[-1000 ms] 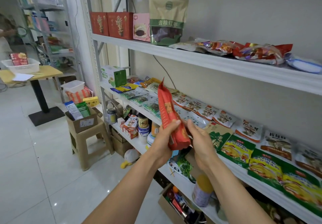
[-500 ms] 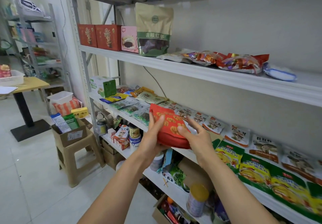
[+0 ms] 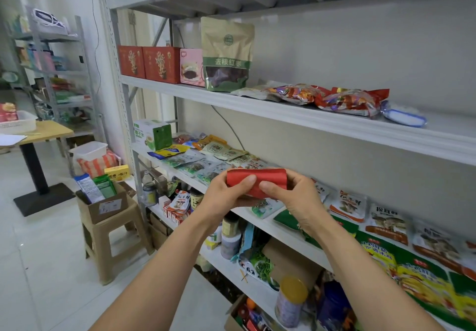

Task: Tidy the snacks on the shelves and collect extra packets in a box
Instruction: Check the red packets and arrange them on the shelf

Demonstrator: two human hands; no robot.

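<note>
Two hands at work: we pinch a rolled red packet (image 3: 268,178) between left hand (image 3: 226,195) and right hand (image 3: 296,202) before the middle shelf (image 3: 280,231), its rows seemingly half-tidied, while the cardboard box (image 3: 103,207) on the stool (image 3: 110,240) holds only a few extras.

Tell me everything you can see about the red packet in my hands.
The red packet is a glossy, foil-like pouch, plain red on the side shown, softly creased. It lies roughly level, curled over along its top. The left hand grips its left end and the right hand its right end, thumbs pressing the near face. It is held in front of the middle shelf, apparently touching only the hands.
</note>
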